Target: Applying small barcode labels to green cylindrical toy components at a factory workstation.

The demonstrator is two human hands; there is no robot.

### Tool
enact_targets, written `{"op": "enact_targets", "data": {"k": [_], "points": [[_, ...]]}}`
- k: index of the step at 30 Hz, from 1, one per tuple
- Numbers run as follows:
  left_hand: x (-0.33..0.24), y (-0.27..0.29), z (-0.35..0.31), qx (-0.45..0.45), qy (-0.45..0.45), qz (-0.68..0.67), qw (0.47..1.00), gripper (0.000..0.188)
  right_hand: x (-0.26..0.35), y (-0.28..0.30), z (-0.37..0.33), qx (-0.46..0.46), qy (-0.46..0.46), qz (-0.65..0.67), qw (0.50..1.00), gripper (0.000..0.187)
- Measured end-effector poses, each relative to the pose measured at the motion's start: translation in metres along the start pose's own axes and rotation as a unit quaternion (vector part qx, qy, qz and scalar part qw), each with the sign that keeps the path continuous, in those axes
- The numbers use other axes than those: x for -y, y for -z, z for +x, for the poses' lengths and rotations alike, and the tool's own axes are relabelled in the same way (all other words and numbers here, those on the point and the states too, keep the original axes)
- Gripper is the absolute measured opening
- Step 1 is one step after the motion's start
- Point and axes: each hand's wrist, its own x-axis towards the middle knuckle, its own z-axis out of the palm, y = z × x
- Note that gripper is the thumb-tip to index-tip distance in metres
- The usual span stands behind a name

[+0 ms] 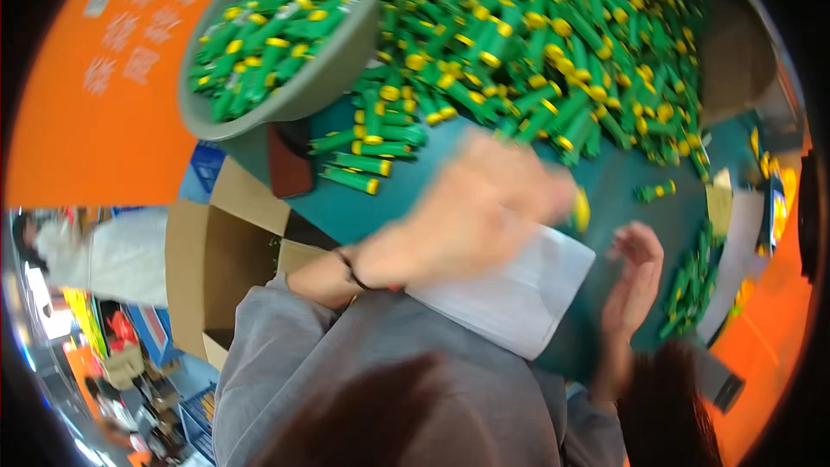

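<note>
My left hand (497,199) is smeared by motion above a white, flat sheet or bag (527,311) lying at the table's near edge. Close by its fingertips is a blurred green and yellow piece (581,210); whether the fingers hold it cannot be made out. To the right of the white sheet, my right hand (635,281) hovers with loosely curved fingers and nothing visible in them. A big heap of green tube-shaped pieces with yellow ends (527,43) covers the far part of the teal table (372,207).
A grey-green tub (367,43) full of the same pieces stands at far left. Below it are a dark red flat object (290,164) and an open cardboard box (190,259). A smaller green pile (692,290) lies at right, near a lone piece (654,191).
</note>
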Motion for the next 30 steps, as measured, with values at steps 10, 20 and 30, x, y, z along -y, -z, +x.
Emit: {"op": "enact_targets", "data": {"k": [10,20,30], "points": [[0.059,0.118,-0.015,-0.259,0.056,0.301,0.916,0.017,0.008,-0.015,0.008,0.103,-0.244,-0.167,0.95,0.023],[0.025,-0.007,-0.084,-0.006,0.251,-0.06,0.966,0.029,-0.005,0.005,-0.022,0.034,-0.088,-0.021,0.995,0.018],[0.008,-0.028,-0.063,-0.074,0.32,-0.416,0.848,0.039,-0.011,0.006,-0.025,0.0,-0.113,0.05,0.992,0.025]]}}
